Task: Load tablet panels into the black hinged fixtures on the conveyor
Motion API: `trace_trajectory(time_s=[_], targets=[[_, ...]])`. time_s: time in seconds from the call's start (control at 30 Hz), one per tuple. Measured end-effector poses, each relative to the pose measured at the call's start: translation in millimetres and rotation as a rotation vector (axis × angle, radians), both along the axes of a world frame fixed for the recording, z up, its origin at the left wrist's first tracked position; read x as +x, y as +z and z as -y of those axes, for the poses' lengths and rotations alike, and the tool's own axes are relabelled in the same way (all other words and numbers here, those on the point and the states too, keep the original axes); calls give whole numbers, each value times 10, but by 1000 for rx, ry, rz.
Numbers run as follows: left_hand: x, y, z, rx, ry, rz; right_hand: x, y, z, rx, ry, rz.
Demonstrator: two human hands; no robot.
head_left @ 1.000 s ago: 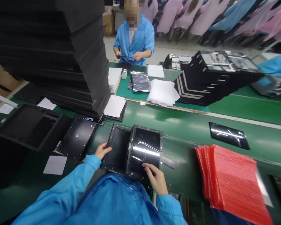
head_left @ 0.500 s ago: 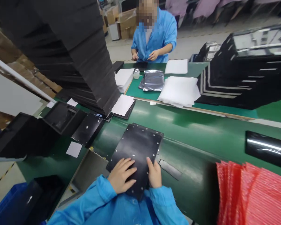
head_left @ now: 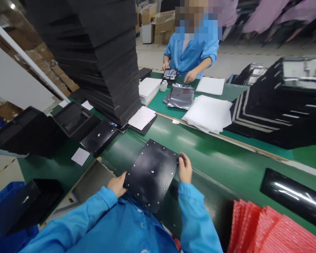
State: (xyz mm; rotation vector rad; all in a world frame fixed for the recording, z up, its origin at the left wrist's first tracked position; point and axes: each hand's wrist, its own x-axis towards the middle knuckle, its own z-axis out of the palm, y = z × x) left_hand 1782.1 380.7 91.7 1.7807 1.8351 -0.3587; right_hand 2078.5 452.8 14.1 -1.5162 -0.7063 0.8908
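Note:
A black flat panel with small screw-like dots along its edges is held tilted over the green bench, close to my body. My left hand grips its left edge, fingers partly hidden beneath. On the opposite side, my right hand holds the upper right edge, with the fingers curled at the rim. A similar black panel lies to the left, beside a small white card.
Tall black foam stack rises at left. White sheets, silver bags and a black tray stack stand across the bench. Red bubble bags and a glossy black piece lie right. A co-worker stands opposite.
My hands have moved from lying on the panel's face to gripping its side edges. The panel has turned and tilted. The co-worker's hands have separated, one reaching towards the silver bags.

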Motion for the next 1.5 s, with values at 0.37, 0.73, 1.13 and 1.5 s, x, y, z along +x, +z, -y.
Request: trace_trajectory(time_s=[0.37,0.73,1.13,1.5], targets=[[-84,-54,-131,-47,-35,42,-180,-166,-254,-60,-45,19],[-2358,285,-2247,321,108,11,-1027,338,-105,23,77,723],[-3080,-713,-1696,248,576,280,-3618,-332,-917,-426,579,-26],[-2048,-642,-1861,-50,806,847,-2876,542,-148,-354,433,281]])
